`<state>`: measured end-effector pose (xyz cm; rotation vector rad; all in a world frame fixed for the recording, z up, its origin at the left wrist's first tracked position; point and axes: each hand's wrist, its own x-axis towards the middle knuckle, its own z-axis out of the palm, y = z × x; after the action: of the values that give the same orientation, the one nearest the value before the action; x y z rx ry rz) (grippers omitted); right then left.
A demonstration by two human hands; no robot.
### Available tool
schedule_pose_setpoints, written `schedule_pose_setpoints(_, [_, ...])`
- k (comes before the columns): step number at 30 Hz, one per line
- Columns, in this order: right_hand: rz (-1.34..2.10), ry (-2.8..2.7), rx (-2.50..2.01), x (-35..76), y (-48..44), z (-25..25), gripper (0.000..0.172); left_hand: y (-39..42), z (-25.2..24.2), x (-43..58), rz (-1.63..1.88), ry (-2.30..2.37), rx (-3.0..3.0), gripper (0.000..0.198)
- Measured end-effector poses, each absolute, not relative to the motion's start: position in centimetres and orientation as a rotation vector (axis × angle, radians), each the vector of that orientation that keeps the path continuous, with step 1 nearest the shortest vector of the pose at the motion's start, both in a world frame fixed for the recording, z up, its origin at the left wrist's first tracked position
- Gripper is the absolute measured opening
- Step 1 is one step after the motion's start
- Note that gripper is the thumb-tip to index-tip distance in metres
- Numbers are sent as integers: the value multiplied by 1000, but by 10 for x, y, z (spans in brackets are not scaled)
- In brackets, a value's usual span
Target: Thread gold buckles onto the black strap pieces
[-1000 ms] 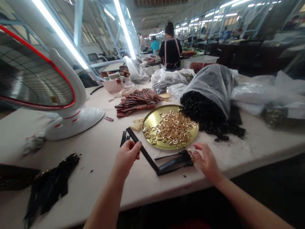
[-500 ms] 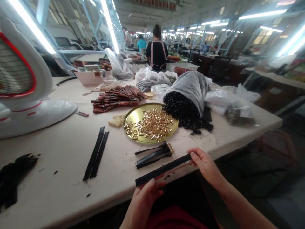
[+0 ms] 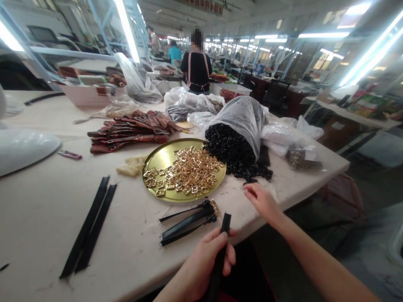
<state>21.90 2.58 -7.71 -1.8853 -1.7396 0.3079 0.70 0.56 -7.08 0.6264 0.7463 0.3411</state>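
Observation:
My left hand (image 3: 217, 251) is closed around a black strap (image 3: 226, 222), whose upper end sticks out past the thumb. The strap's lower part runs down below the hand toward my lap. My right hand (image 3: 262, 203) reaches over the table edge, fingers stretched out, just in front of the pile of small black pieces (image 3: 233, 144) spilling from a plastic bag (image 3: 244, 115). No strap is in it. Near my left hand lies a bundle of black straps with gold buckles (image 3: 189, 222). Behind it stands a round gold tray (image 3: 150, 161) heaped with loose gold buckles (image 3: 195, 167).
Two black strips (image 3: 90, 230) lie side by side on the left of the table. Brown-red folded pieces (image 3: 129, 130), a yellowish cloth (image 3: 129, 166) and a small pink-handled tool (image 3: 71, 155) lie farther back. A white fan base (image 3: 25, 149) stands at left. A person (image 3: 197, 69) stands beyond the table.
My right hand has let go of the strap and moved toward the black pieces. My left hand has turned the strap to point away from me. The view has shifted right.

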Motion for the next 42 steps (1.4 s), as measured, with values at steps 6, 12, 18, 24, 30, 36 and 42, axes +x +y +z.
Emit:
schedule_pose_setpoints(6, [232, -1895, -1945, 264, 70, -92, 12, 25, -68, 7, 373, 655, 374, 32])
schedule_pose_setpoints(12, [299, -1858, -1920, 252, 65, -91, 14, 30, -73, 12, 380, 614, 301, 34])
schedule_pose_setpoints(18, [1019, -1328, -1662, 210, 29, -71, 29, 32, -72, 13, 357, 605, 343, 31])
schedule_pose_setpoints(24, [1410, -510, -1280, 181, 4, -74, 19, 18, -66, 11, 424, 657, 531, 23])
schedule_pose_setpoints(30, [1459, -296, -968, 149, -18, -61, 16, -2, -62, 9, 598, 775, 987, 27])
schedule_pose_setpoints(36, [1300, -631, -1066, 132, -43, -44, 17, -20, -62, 3, 662, 844, 1243, 32])
schedule_pose_setpoints(42, [920, -1194, -1393, 143, -57, -51, 18, -24, -61, -16, 461, 897, 1507, 35])
